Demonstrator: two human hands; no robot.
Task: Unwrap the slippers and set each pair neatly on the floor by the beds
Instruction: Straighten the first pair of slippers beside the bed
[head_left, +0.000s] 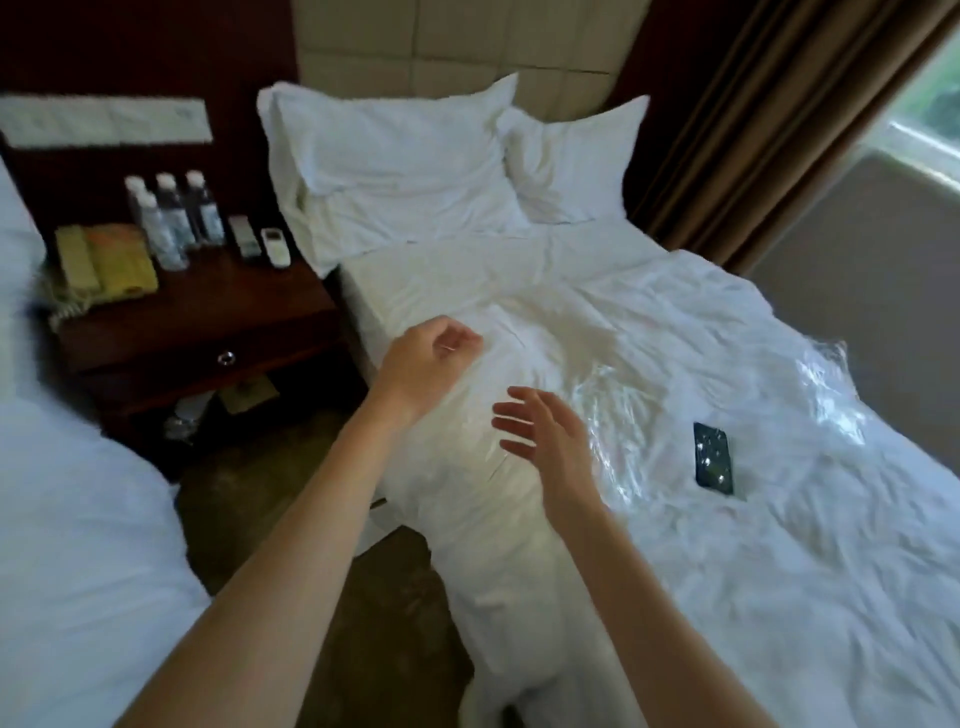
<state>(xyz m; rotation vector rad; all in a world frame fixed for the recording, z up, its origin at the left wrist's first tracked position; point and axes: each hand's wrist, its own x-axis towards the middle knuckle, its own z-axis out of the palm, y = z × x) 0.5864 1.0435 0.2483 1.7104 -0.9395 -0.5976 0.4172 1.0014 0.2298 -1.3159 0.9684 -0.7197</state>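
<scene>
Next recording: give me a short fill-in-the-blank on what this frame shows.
1. The dark phone lies on the ____.
2. The water bottles stand on the ____.
3. The right hand reaches with fingers ____.
4. Against the headboard lean ____ white pillows.

Missing words: bed; nightstand; spread open; two

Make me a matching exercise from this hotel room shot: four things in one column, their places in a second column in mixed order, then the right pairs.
Things
1. phone
2. water bottles
3. pillows
4. clear plastic wrap

Places
A. at the head of the bed, against the padded headboard
B. on the dark wooden nightstand between the beds
C. lying on the white duvet, right of the right hand
D. crumpled on the duvet, partly under the right hand

Pairs: 1-C, 2-B, 3-A, 4-D
</scene>
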